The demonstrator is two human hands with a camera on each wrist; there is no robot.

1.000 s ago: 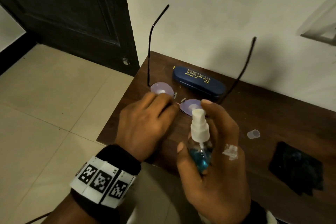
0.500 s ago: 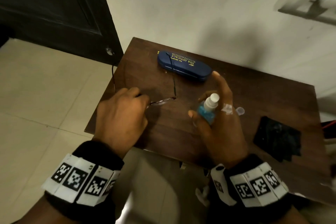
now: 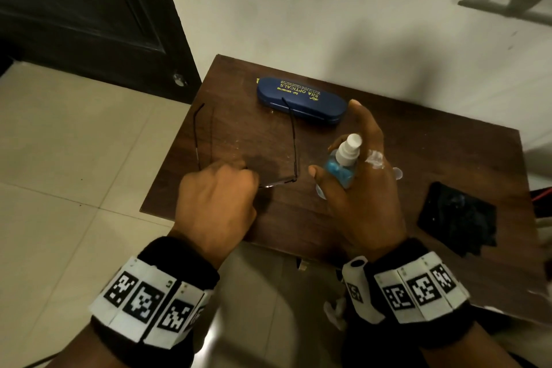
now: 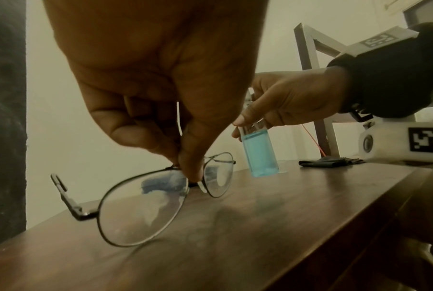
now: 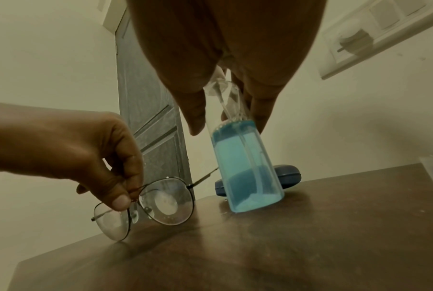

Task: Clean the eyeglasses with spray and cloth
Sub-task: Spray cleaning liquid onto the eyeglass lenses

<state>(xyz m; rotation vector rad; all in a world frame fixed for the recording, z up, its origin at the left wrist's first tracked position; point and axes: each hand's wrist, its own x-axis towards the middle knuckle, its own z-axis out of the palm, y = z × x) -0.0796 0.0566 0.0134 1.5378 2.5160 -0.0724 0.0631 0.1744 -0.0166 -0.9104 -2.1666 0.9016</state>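
Head view showed a small brown table against a pale wall, and I place everything by the blue case lying near its far edge. The left hand was nearer than the case and to its left, thumb and fingers clamped on the bridge of the glasses. The lenses tilted down over the tabletop; whether the lower rim touched the wood, I could not tell. The temples stretched open toward the case, one tip crossing its lid.

The right hand sat just nearer than the case's right end, thumb and fingers curled round the upper part of the bottle. Its forefinger stuck out straight toward the case, clear of the white nozzle. From the right wrist view the bottle stood slightly tilted, part full of blue liquid, its base at or just above the wood.

A clear cap lay beyond that hand, to the case's right. The black cloth lay crumpled farther right and nearer, well apart from the case.
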